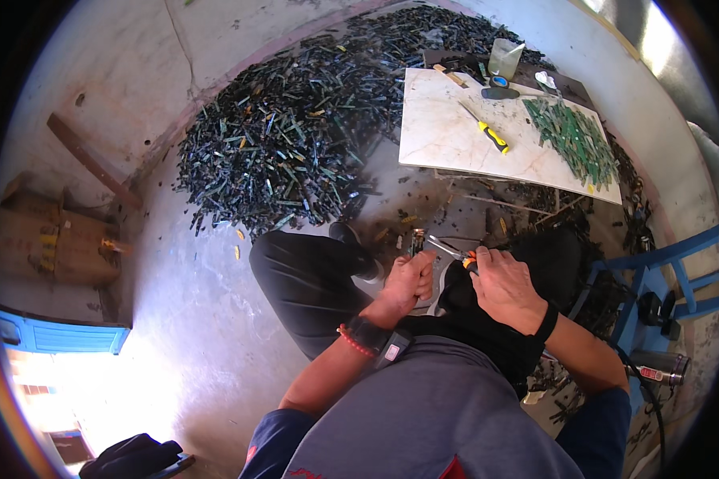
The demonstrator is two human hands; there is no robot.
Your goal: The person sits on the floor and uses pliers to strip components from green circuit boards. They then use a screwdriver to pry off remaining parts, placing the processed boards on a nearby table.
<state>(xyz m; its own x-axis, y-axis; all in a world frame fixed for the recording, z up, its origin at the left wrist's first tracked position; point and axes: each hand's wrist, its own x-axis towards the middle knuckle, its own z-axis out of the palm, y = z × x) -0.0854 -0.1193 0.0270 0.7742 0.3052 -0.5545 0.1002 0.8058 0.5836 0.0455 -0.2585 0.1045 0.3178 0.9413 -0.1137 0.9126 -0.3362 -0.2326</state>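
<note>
Over my lap, my left hand is closed in a fist around a small dark piece with a coppery glint; its top end sticks up above the thumb, and the rest is hidden. Close to its right, my right hand grips pliers by their orange and black handles. Their metal jaws point left toward the small piece; whether they touch it I cannot tell. Several green circuit-board strips lie heaped on the right side of a pale board ahead of me.
A big pile of dark strips covers the floor ahead and left. On the board lies a yellow-black screwdriver; behind it are a tape roll and plastic cup. A blue chair and metal flask are right, a cardboard box left.
</note>
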